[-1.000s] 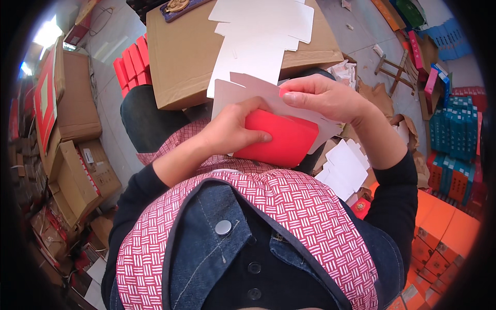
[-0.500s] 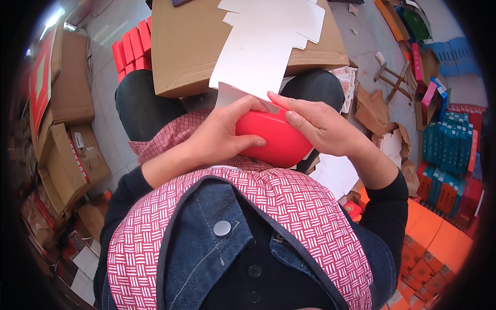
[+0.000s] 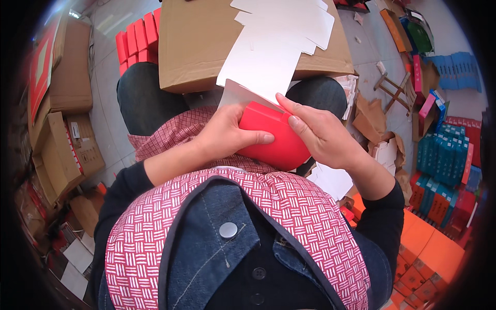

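A glossy red card box, bent and partly folded, is held above my lap between both hands. Its pale inner flap stands up at the far edge. My left hand grips the left side, thumb lying on the red face and the other fingers hidden behind. On the right edge, my right hand pinches the card near the upper corner, thumb and forefinger close together. Just beyond the box lie overlapping white card blanks, their near end close to the flap.
The blanks rest on a large brown carton in front of my knees. Red boxes are stacked at the far left, near open cartons. Teal boxes, orange boxes and a small wooden stool stand to the right.
My left fingers have slid from the box's top edge to behind it, while the thumb stays on the red face. The view has shifted slightly.
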A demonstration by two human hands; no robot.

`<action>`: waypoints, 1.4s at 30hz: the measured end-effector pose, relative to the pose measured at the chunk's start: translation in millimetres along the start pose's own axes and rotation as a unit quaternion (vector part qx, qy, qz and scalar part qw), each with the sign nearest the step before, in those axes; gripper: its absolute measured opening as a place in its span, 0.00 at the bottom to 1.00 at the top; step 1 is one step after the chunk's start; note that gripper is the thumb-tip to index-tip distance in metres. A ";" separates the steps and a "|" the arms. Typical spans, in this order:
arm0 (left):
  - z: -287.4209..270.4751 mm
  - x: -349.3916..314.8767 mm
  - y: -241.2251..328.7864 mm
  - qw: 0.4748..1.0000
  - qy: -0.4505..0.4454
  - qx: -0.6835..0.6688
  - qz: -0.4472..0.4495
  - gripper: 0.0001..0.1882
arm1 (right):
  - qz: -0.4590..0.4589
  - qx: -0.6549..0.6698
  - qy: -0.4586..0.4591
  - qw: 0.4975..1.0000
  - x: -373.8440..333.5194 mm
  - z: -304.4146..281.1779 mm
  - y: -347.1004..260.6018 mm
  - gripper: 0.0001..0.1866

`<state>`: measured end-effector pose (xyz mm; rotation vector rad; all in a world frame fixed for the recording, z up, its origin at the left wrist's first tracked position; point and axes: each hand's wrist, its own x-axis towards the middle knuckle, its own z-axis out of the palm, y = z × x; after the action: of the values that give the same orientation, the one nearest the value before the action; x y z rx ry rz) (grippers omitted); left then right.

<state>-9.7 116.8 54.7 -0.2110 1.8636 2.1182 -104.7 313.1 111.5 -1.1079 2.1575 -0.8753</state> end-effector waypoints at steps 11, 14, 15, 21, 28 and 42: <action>4.3 -1.6 -2.0 0.990 -0.024 -0.139 -0.020 0.14 | 0.010 -0.019 0.000 1.000 0.5 5.2 -5.7 0.22; 5.7 -2.3 -3.6 0.988 -0.019 -0.153 -0.014 0.14 | -0.001 -0.017 0.003 1.000 1.0 7.2 -4.4 0.21; 5.6 -2.9 -2.1 0.987 -0.015 -0.157 -0.022 0.14 | -0.005 -0.017 0.004 1.000 1.3 8.1 -3.8 0.21; 3.7 -1.4 -4.3 0.987 -0.001 -0.160 -0.014 0.13 | 0.006 -0.002 -0.002 1.000 1.9 10.7 -0.7 0.21; -1.0 0.3 0.2 0.983 0.032 -0.176 -0.047 0.13 | 0.003 0.138 -0.045 0.989 -4.1 -4.6 5.6 0.22; -0.2 0.1 -0.9 0.976 0.026 -0.212 -0.035 0.12 | -0.030 0.100 -0.059 0.993 -12.6 -4.0 7.1 0.24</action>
<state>-9.6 116.7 53.8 -0.4225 1.3810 2.4565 -104.7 328.1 110.9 -1.0997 1.9042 -1.0022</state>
